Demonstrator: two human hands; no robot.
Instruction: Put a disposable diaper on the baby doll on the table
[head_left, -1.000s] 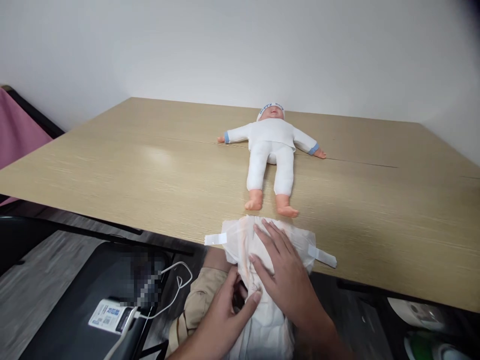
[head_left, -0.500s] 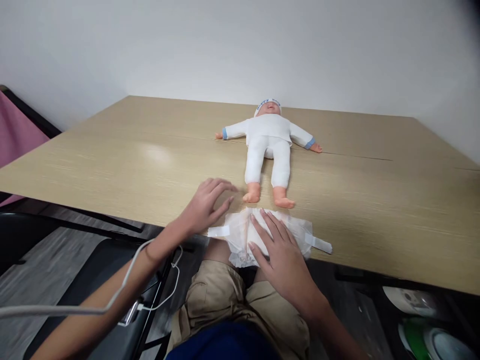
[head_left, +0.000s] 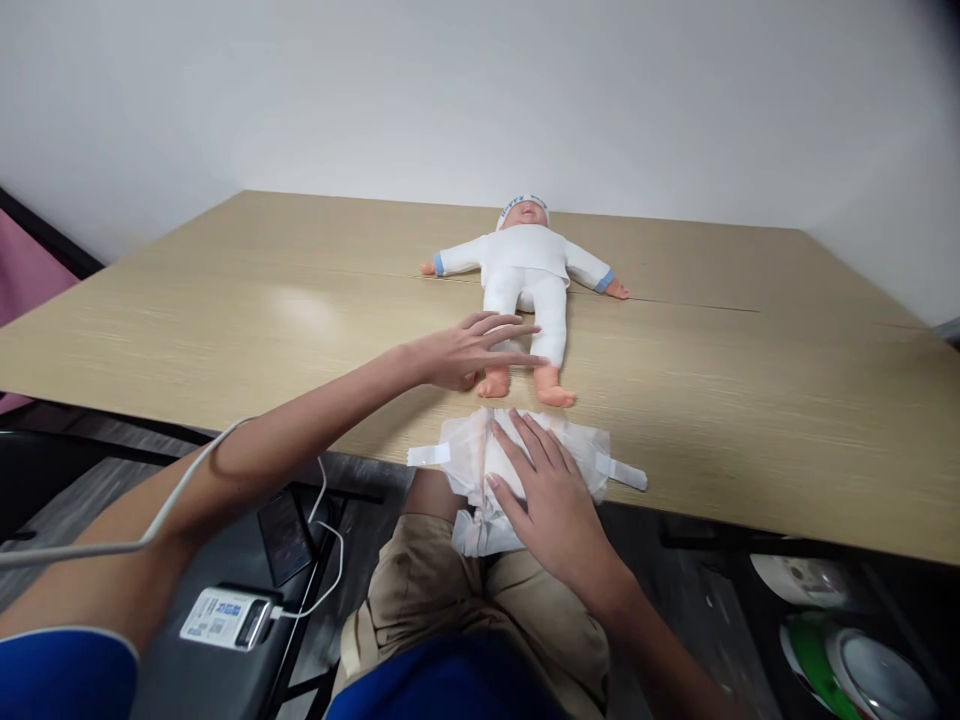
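Pressed flat with the fingers slightly parted, the right hand [head_left: 551, 505] is laid on a white diaper [head_left: 460, 462], which is not pinched but seems to be steadied by the palm and fingers from above. That light pressure probably matters, since the diaper lies across the near edge of the table [head_left: 322, 330], with its lower end hanging above the lap, and could slip off if left unsupported. The left hand [head_left: 469, 352] is empty and held wide, its fingers stretched across the lower legs of a doll [head_left: 525, 250]; whether the cloth is touched or only hovered over cannot be told.

The doll is laid on its back in the middle of the table, head toward the wall [head_left: 480, 100] and feet just beside the diaper's far edge. Its arms are spread outward and its legs are set slightly apart, so the body appears to be kept stable and the legs within easy reach. The diaper is opened out at its upper part, with the left tape [head_left: 428, 456] and the right tape [head_left: 628, 474] pointed outward, apparently so that they are kept clear of the padding.

On the black seat [head_left: 187, 560] to the left, a phone [head_left: 285, 537] and a power bank [head_left: 219, 618] are placed, the latter joined to a white cable [head_left: 340, 560].
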